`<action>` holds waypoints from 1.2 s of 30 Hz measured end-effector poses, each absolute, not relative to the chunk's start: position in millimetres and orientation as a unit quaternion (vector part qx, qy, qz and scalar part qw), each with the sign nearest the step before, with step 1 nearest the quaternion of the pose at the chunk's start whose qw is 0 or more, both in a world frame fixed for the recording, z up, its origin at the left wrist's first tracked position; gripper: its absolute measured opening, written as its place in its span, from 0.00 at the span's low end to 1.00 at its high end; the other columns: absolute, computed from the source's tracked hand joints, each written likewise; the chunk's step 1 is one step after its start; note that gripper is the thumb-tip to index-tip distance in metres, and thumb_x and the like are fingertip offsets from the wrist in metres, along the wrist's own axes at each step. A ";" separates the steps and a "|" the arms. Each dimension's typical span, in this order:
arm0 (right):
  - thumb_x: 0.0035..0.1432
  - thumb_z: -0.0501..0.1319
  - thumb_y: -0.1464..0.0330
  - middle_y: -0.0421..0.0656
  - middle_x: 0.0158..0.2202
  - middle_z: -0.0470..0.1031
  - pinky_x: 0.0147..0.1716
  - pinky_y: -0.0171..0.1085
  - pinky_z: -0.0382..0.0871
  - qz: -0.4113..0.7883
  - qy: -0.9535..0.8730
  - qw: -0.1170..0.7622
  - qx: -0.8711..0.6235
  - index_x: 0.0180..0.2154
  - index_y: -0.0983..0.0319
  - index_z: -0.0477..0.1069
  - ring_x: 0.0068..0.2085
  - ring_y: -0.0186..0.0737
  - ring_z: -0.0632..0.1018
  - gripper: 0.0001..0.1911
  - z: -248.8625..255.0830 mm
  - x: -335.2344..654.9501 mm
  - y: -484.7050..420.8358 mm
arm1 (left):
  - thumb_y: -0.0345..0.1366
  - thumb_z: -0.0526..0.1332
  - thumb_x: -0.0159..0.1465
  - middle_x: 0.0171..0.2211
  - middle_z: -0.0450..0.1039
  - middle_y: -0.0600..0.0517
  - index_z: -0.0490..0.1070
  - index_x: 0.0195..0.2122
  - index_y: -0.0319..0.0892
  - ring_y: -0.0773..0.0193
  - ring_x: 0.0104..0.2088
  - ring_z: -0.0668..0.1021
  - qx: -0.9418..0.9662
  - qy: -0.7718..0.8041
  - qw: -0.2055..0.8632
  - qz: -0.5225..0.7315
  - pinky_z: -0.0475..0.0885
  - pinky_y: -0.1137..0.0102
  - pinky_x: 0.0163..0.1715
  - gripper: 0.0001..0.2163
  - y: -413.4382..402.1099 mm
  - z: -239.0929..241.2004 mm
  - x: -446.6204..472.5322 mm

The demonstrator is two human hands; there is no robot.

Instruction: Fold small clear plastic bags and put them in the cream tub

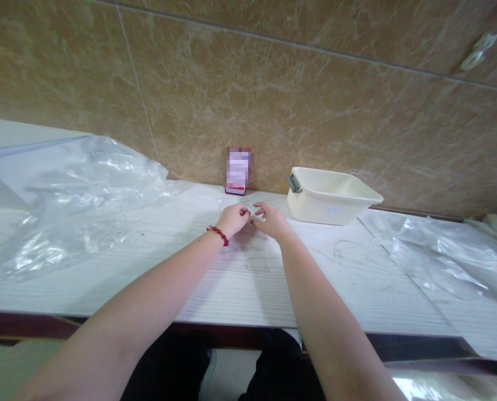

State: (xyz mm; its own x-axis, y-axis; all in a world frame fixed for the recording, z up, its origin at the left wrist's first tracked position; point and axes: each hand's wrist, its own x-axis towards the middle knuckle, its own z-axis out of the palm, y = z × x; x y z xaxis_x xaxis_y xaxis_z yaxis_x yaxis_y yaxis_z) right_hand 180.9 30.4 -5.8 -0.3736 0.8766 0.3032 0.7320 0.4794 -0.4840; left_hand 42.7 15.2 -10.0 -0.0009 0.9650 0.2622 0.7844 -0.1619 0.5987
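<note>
Over the middle of the white table (181,289), my left hand (233,219), with a red bead bracelet (219,234) at the wrist, is closed in a pinch. Whatever lies between its fingertips is too small to make out. Just to its right, my right hand (272,223) has its fingers apart and curved toward the left fingertips, with a small gap between the hands. Faint clear film seems to lie on the tabletop around them. Behind the hands, a phone (238,171) with a lit, blurred screen leans upright against the wall.
A cream plastic bin (319,210) with a grey clasp stands right of my hands. Crumpled clear plastic bags (85,206) cover the left side, beside a white box (6,178). More clear plastic (444,256) lies at the right. A brown tiled wall (215,89) bounds the back.
</note>
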 end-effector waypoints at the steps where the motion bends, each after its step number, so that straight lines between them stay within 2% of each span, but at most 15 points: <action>1: 0.44 0.58 0.66 0.40 0.36 0.71 0.35 0.33 0.61 0.125 -0.822 0.270 -0.485 0.44 0.59 0.62 0.34 0.33 0.70 0.22 -2.5 184.2 29.7 | 0.36 0.52 0.53 0.28 0.72 0.49 0.69 0.30 0.39 0.64 0.29 0.73 0.686 0.637 0.147 0.319 0.65 0.72 0.30 0.09 16.3 -11.5 41.4; 4: 0.49 0.54 0.65 0.43 0.36 0.70 0.37 0.34 0.61 0.078 -0.816 0.274 -0.503 0.41 0.60 0.65 0.34 0.33 0.69 0.16 7.2 196.4 29.3 | 0.32 0.54 0.51 0.28 0.73 0.50 0.70 0.30 0.39 0.66 0.28 0.73 0.670 0.650 0.167 0.319 0.66 0.74 0.30 0.08 20.1 -17.7 37.7; 7: 0.50 0.53 0.67 0.43 0.34 0.70 0.38 0.34 0.60 0.049 -0.808 0.224 -0.543 0.37 0.60 0.69 0.34 0.34 0.69 0.12 12.1 205.4 29.7 | 0.32 0.55 0.51 0.27 0.73 0.50 0.70 0.31 0.39 0.66 0.28 0.73 0.668 0.651 0.172 0.316 0.66 0.74 0.30 0.08 22.5 -22.7 35.4; 12: 0.47 0.55 0.65 0.41 0.32 0.71 0.37 0.33 0.60 0.067 -0.827 0.108 -0.548 0.37 0.57 0.70 0.34 0.34 0.70 0.13 9.5 203.5 27.5 | 0.32 0.56 0.50 0.29 0.73 0.50 0.70 0.32 0.39 0.66 0.31 0.73 0.679 0.638 0.166 0.323 0.67 0.73 0.33 0.09 21.5 -23.8 35.6; 16: 0.46 0.56 0.64 0.41 0.34 0.72 0.36 0.31 0.61 0.078 -0.833 0.059 -0.544 0.38 0.56 0.70 0.34 0.34 0.71 0.15 5.2 198.4 26.5 | 0.32 0.57 0.50 0.31 0.73 0.49 0.70 0.34 0.38 0.66 0.32 0.73 0.687 0.631 0.161 0.321 0.67 0.73 0.35 0.10 21.5 -24.2 35.2; 29: 0.47 0.55 0.59 0.42 0.36 0.72 0.36 0.31 0.62 0.072 -0.830 0.058 -0.549 0.42 0.55 0.68 0.37 0.36 0.72 0.19 4.1 198.5 27.0 | 0.32 0.56 0.51 0.33 0.74 0.49 0.71 0.36 0.36 0.66 0.34 0.74 0.701 0.640 0.139 0.283 0.67 0.75 0.36 0.12 23.4 -20.5 29.1; 36: 0.45 0.58 0.60 0.40 0.38 0.72 0.38 0.31 0.61 0.102 -0.830 0.035 -0.547 0.43 0.56 0.67 0.37 0.35 0.72 0.21 9.0 198.7 23.5 | 0.33 0.55 0.51 0.35 0.73 0.46 0.71 0.37 0.36 0.62 0.36 0.73 0.728 0.637 0.076 0.242 0.66 0.72 0.38 0.13 20.2 -17.9 28.9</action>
State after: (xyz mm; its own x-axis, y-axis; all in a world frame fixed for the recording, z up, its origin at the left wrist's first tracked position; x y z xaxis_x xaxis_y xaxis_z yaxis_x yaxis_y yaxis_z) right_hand 198.7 23.5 9.0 -0.3983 0.9157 -0.0531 0.9014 0.3801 -0.2074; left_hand 28.9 20.2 -17.9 0.0715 0.9640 0.2562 0.8906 -0.1774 0.4188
